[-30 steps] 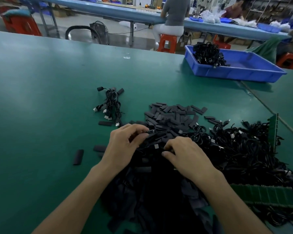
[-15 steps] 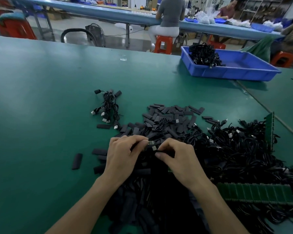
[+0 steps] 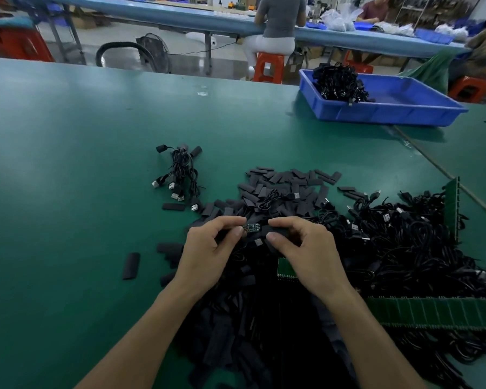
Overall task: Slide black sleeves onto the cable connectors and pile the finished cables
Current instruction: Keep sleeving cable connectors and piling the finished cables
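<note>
Sleeving is in hand. The pile (image 3: 180,178) of finished cables lies left of and beyond the connector (image 3: 252,228). The left hand (image 3: 208,256) pinches the connector's left end between thumb and forefinger. Just right of it, the right hand (image 3: 309,256) pinches a sleeve (image 3: 278,229), its mouth at the connector's tip. The next move likely calls for a straight leftward push.

We see our left hand (image 3: 208,256) and our right hand (image 3: 309,256), both bare, with slim fingers (image 3: 237,231) and short, plainly trimmed nails. One thumbnail shows on each hand. Behind the fingers both wrists are bare. Further back from the fingers, our left forearm (image 3: 141,338) and right forearm (image 3: 376,341) run bare and smooth down to the lower edge of the view.
</note>
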